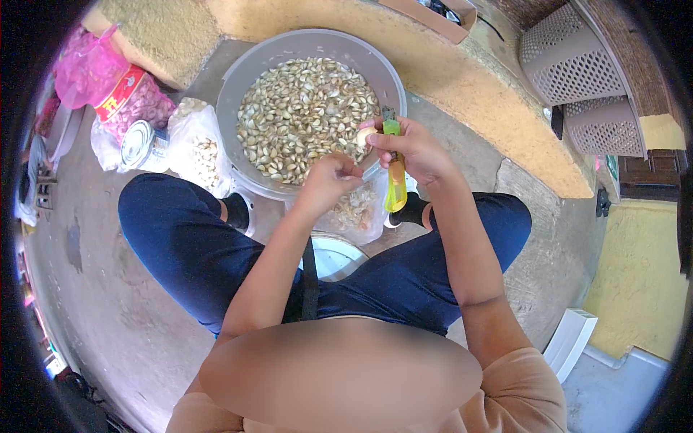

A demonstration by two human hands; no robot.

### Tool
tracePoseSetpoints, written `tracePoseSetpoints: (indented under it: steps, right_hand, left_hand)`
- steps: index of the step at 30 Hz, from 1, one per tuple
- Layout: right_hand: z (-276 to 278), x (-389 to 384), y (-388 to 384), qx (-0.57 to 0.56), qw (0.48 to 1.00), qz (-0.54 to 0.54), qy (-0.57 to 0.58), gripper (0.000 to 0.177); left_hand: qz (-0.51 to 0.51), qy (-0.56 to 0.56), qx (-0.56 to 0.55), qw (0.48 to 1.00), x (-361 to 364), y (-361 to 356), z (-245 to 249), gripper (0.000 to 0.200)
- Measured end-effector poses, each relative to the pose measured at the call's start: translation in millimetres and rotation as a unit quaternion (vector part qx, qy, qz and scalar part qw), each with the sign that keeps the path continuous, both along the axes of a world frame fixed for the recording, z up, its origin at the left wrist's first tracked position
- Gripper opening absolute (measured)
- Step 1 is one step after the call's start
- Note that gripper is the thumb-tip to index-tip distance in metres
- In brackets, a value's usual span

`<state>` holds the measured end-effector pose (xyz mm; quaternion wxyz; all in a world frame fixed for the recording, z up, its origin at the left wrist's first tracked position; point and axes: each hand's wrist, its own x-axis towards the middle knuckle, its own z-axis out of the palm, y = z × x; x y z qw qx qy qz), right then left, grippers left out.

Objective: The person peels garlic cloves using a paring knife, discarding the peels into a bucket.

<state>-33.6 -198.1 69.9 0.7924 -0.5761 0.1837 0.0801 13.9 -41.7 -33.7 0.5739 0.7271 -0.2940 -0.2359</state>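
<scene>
In the head view, the right hand [419,153] pinches a pale garlic clove [366,137] between thumb and fingers above the near right part of the grey tub [224,119], with a yellow-green utility knife [396,184] gripped in the same hand. The left hand [330,180] is curled by the near rim; whether its fingertips pinch anything, I cannot tell. Good handling calls for a light grip, the blade end angled away from both hands, and any scraps dropped over the plastic bag of peelings [359,216].

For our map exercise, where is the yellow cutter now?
In the head view, the yellow cutter is in the right hand, by the big tub's near right edge.
</scene>
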Motion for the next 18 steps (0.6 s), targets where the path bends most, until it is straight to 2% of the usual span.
tracePoseSetpoints:
  steps: [3,6,9,11,12,15,18]
  right_hand:
    - [0.8,-0.3,0.1,-0.017,1.000,0.008,0.002,0.027]
    - [-1.4,-0.8,-0.9,-0.035,0.999,0.022,0.008,0.031]
    - [0.4,-0.7,1.0,-0.051,0.998,0.022,0.011,0.029]
    - [0.4,-1.1,0.4,-0.057,0.998,0.025,0.009,0.028]
    - [-0.5,-1.4,0.4,-0.057,0.998,0.024,0.007,0.028]
    - [-4.5,-0.5,-2.1,-0.059,0.998,0.020,0.002,0.028]
    - [-8.8,-0.3,-3.8,-0.063,0.998,0.022,0.000,0.027]
  left_hand:
    - [0.016,0.139,0.067,0.988,-2.5,-4.5,-25.9,0.021]
    - [-0.005,0.138,0.151,0.979,-10.3,-8.7,-62.1,0.026]
    - [-0.048,0.174,0.149,0.972,-21.6,-4.3,-115.7,0.025]
    - [-0.087,0.132,0.133,0.978,-28.3,-0.2,-156.1,0.024]
    - [-0.106,0.112,0.124,0.980,-30.5,1.8,-158.6,0.024]
    - [-0.164,-0.100,0.199,0.961,-34.6,6.2,-158.3,0.021]
    - [-0.119,0.091,0.186,0.971,-38.5,4.0,-141.0,0.025]
